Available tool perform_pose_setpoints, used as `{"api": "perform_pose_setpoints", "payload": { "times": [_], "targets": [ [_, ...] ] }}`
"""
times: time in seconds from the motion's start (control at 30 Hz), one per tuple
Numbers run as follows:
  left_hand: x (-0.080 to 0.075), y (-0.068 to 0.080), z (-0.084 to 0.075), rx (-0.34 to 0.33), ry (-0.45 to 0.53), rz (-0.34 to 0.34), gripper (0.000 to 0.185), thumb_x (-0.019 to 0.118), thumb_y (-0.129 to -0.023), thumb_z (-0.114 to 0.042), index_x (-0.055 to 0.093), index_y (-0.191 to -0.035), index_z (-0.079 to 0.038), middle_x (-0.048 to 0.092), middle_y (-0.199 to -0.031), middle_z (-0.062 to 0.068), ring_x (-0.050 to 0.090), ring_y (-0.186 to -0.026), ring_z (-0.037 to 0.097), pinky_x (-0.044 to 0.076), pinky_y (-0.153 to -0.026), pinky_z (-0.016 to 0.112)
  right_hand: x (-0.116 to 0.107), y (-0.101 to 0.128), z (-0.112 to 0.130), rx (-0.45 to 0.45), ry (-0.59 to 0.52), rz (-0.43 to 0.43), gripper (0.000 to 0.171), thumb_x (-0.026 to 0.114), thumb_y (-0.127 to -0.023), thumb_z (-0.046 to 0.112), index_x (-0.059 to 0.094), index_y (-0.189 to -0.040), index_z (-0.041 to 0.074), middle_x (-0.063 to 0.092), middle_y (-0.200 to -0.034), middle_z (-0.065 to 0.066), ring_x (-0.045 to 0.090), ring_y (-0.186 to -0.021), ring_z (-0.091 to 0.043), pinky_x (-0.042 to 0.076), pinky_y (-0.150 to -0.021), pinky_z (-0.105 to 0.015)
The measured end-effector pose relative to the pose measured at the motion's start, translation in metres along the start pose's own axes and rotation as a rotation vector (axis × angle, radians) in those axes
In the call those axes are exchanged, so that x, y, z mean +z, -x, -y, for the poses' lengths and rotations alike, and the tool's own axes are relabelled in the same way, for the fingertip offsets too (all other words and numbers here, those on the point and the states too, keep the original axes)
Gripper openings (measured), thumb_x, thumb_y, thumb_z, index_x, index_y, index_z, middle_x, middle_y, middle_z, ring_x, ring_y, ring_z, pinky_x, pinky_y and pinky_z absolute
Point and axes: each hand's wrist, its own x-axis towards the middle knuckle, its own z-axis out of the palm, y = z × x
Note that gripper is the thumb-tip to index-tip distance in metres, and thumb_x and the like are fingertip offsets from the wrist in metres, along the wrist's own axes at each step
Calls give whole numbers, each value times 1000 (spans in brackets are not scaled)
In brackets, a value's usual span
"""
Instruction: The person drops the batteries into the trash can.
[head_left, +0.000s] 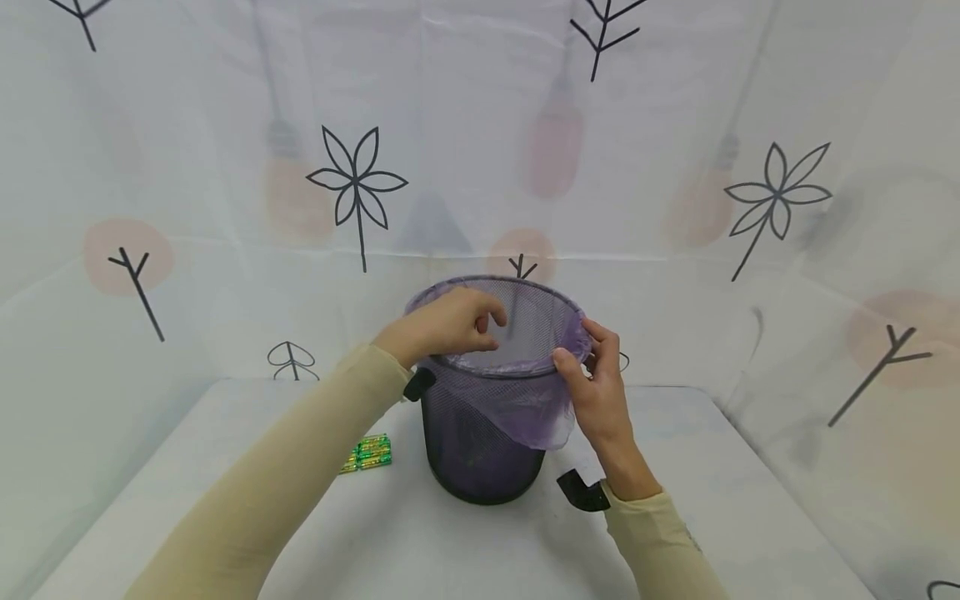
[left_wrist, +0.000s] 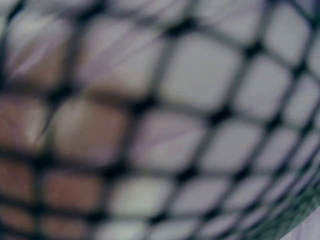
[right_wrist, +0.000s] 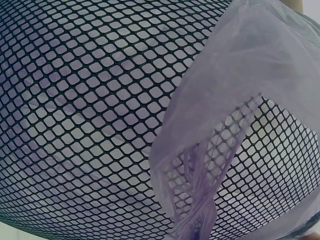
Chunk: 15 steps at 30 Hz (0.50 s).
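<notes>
A dark wire mesh waste bin (head_left: pixel 480 475) stands upright on the table, lined with a thin purple bin bag (head_left: pixel 536 417) whose edge is folded down over the rim. My right hand (head_left: pixel 600 400) grips the bag's folded edge at the rim's right side, thumb in front. Over the bin's mouth is my left hand (head_left: pixel 457 321), fingers bent and thumb apart, with nothing visible between them. Close mesh (left_wrist: pixel 200 70) fills the left wrist view, a blurred hand behind it. In the right wrist view, the bag (right_wrist: pixel 225 85) drapes down over the mesh (right_wrist: pixel 100 100).
A green and gold shiny pack (head_left: pixel 373 451), perhaps batteries, lies on the white table (head_left: pixel 420 550) left of the bin, partly hidden by my left sleeve (head_left: pixel 285 475). A white patterned curtain (head_left: pixel 465 100) hangs behind the table and along both sides.
</notes>
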Motion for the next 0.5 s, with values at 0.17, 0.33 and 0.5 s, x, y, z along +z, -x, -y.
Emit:
{"api": "perform_pose_setpoints", "payload": {
  "times": [0.17, 0.33, 0.5],
  "targets": [
    [0, 1, 1, 23, -13, -54, 27, 68, -89, -19, 66, -114, -10, 62, -88, 2, 57, -78, 15, 48, -72, 32, 1, 1, -1, 4, -12, 2, 60, 58, -93, 20, 27, -144, 14, 43, -131, -14, 47, -111, -20, 43, -84, -30],
    [-3, 5, 3, 68, -29, -196, 23, 67, -90, -22, 67, -110, -11, 62, -90, 1, 56, -78, 14, 47, -74, 32, 1, 1, -1, -8, -14, -10, 59, 58, -93, 18, 28, -143, 13, 43, -131, -14, 47, -109, -20, 44, -81, -25],
    [-9, 27, 11, 132, -11, -367, 23, 68, -90, -26, 66, -106, -10, 62, -90, 2, 53, -73, 13, 46, -69, 30, 0, 0, 0, -13, -16, -16, 59, 59, -92, 18, 29, -143, 12, 42, -134, -13, 47, -109, -19, 44, -81, -24]
  ]
}}
